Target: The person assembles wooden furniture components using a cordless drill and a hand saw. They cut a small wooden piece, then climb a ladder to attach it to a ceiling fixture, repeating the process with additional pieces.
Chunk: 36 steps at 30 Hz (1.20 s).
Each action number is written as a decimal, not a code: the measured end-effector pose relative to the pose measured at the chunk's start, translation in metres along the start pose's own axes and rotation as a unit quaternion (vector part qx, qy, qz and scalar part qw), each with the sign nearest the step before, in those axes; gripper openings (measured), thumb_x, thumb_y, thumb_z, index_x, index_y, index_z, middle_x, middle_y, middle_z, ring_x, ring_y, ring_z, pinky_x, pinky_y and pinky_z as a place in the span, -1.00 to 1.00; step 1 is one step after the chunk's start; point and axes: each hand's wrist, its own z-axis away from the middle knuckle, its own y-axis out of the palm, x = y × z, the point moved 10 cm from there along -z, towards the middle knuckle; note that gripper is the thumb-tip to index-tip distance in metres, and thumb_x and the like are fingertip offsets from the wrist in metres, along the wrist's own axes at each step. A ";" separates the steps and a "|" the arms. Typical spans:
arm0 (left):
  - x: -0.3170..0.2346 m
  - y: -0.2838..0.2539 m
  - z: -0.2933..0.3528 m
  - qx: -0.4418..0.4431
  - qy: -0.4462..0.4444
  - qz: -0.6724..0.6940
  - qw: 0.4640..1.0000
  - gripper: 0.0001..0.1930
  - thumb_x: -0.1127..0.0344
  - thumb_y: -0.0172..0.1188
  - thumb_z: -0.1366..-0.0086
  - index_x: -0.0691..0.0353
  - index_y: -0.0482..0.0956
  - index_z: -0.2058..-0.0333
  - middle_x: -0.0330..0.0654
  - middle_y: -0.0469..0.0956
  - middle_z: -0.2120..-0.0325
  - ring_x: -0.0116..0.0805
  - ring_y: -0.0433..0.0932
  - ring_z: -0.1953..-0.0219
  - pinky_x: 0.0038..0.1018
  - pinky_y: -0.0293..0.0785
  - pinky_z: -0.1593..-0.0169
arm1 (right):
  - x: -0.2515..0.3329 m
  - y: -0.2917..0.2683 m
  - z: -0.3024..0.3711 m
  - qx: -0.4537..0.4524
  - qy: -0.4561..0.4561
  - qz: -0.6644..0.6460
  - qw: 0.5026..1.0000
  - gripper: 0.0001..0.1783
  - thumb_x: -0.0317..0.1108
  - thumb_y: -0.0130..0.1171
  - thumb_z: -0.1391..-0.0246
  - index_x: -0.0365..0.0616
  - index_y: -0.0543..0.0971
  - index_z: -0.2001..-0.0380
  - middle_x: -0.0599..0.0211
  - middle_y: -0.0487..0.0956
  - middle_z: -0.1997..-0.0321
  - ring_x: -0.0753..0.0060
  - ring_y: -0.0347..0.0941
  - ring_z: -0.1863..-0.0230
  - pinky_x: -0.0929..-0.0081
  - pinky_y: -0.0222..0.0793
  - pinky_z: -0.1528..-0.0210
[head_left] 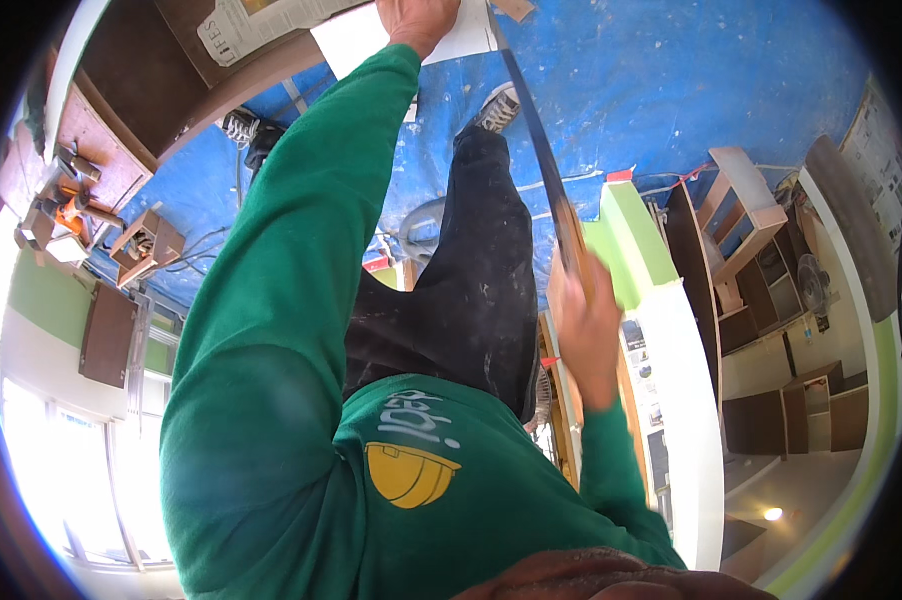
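White board (351,45) at the centre of it, lying beyond the person's knees, and here's the saw (539,130), its long dark blade reaching right up to the board's right edge! The right hand (591,325), blurred, is wrapped round the saw's handle, well to the right of the board and nearer the body. Over on the board itself, the left hand (421,20) lies on top; its fingertips run out of view, so whether it grips or only presses, I can't tell.

How far along? My call: cutting in hand, not finished. The visible part of the board is in one piece, and the blade hasn't cleared its edge. How deep any cut goes is hidden, so what's left is anyone's guess.

Just right of the board, a small tan scrap (514,8). To its left, a brown panel (141,75) with newspaper (261,28) on it; just below the board and to its right, a shoe (496,108) on the blue sheet (691,90). Well right of the board, a green panel (631,235); far left, an orange tool (71,212).
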 end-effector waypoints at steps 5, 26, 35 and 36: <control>-0.013 -0.001 -0.001 0.007 0.022 -0.009 1.000 -0.82 0.28 0.14 -0.35 0.30 0.56 0.29 0.07 0.61 0.50 0.11 0.62 0.33 -0.04 0.51 0.17 | -0.006 0.050 -0.089 -0.032 -0.030 -0.037 0.998 -0.56 -0.20 0.08 -0.42 -0.25 0.47 -0.22 -0.22 0.62 -0.03 -0.37 0.59 -0.01 -0.04 0.53 0.00; -0.011 0.014 -0.005 0.024 0.030 0.005 0.999 -0.83 0.29 0.14 -0.34 0.28 0.56 0.28 0.06 0.62 0.47 0.12 0.62 0.32 -0.02 0.51 0.14 | 0.053 0.074 -0.246 -0.124 -0.109 -0.089 0.982 -0.58 -0.07 0.10 -0.42 -0.18 0.52 -0.11 -0.27 0.64 0.16 -0.48 0.54 0.09 -0.16 0.49 0.14; -0.006 -0.005 0.001 -0.008 0.034 0.034 0.999 -0.77 0.33 0.20 -0.29 0.36 0.56 0.15 0.10 0.61 0.47 0.12 0.63 0.32 -0.04 0.52 0.10 | 0.005 -0.019 0.023 0.022 0.031 -0.024 0.999 -0.48 -0.28 0.11 -0.40 -0.28 0.40 -0.33 -0.21 0.57 -0.23 -0.26 0.53 -0.24 0.02 0.48 -0.21; -0.016 -0.020 0.006 -0.105 0.088 -0.017 0.990 -0.76 0.33 0.19 -0.30 0.37 0.55 0.14 0.07 0.62 0.48 0.09 0.64 0.33 -0.06 0.51 0.11 | 0.004 -0.017 0.015 0.028 0.016 -0.029 0.999 -0.47 -0.30 0.11 -0.40 -0.31 0.40 -0.33 -0.21 0.56 -0.24 -0.26 0.52 -0.26 0.02 0.47 -0.22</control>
